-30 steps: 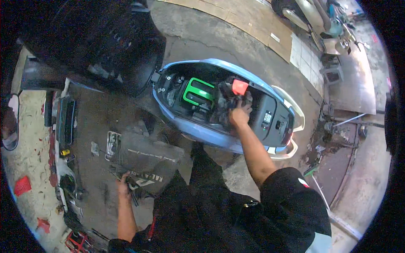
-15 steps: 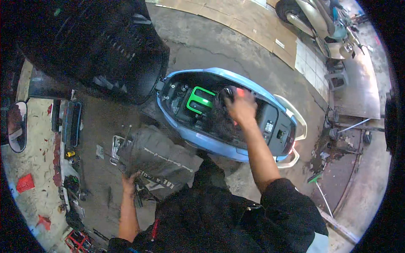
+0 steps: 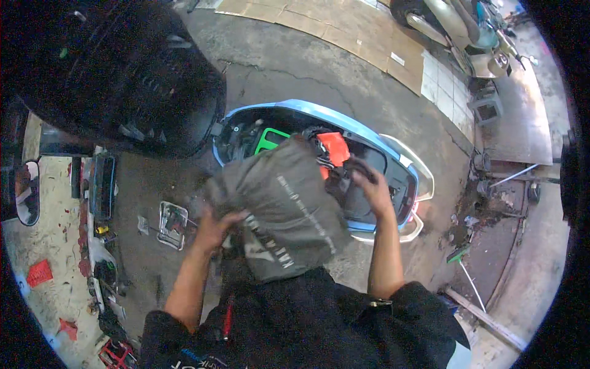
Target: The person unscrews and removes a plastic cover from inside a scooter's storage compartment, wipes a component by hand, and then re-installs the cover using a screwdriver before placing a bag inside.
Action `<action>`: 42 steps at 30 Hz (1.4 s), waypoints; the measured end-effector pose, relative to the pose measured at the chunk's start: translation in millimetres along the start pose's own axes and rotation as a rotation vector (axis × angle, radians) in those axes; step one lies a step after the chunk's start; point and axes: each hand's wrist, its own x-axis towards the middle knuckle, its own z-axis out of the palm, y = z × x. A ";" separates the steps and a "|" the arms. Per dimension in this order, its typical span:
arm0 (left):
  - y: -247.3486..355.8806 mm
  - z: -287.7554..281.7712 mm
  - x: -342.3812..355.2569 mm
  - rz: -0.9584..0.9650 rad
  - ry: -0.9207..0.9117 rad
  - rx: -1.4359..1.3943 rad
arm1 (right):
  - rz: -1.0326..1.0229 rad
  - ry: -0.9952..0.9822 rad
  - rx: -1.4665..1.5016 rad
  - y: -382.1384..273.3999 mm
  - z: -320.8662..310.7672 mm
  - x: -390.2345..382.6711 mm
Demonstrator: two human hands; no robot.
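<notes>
Left hand (image 3: 216, 229) grips the near-left edge of a grey folded bag (image 3: 284, 206), fingers curled onto the fabric, and holds it up just in front of the blue scooter (image 3: 393, 160). Most of the bag lies to the right of that hand and above it, covering the near side of the scooter's open under-seat compartment (image 3: 369, 184). The right hand (image 3: 373, 189) is over the middle of the compartment, just beside the bag's right edge, fingers bent around dark straps or cables; whether it clamps them cannot be told. An orange-red part (image 3: 335, 147) and a green frame (image 3: 269, 139) sit inside the compartment, beyond the bag. A raised black seat (image 3: 132, 74) stands at the scooter's left end. On the ground left of the scooter lies a clear plastic packet (image 3: 172, 224).
</notes>
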 end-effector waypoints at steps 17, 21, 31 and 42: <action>-35.0 191.0 164.6 0.201 -0.021 0.383 | 0.142 0.414 -0.889 21.3 21.2 -6.5; -15.6 173.7 133.0 0.086 0.177 0.375 | 0.186 0.410 -1.066 26.3 20.8 18.5; -18.4 102.9 54.9 0.529 0.432 0.411 | -0.122 0.426 -0.679 -9.3 32.6 -5.2; 7.3 204.9 20.4 0.668 -0.295 0.442 | -0.036 0.549 0.371 -9.0 21.5 -36.0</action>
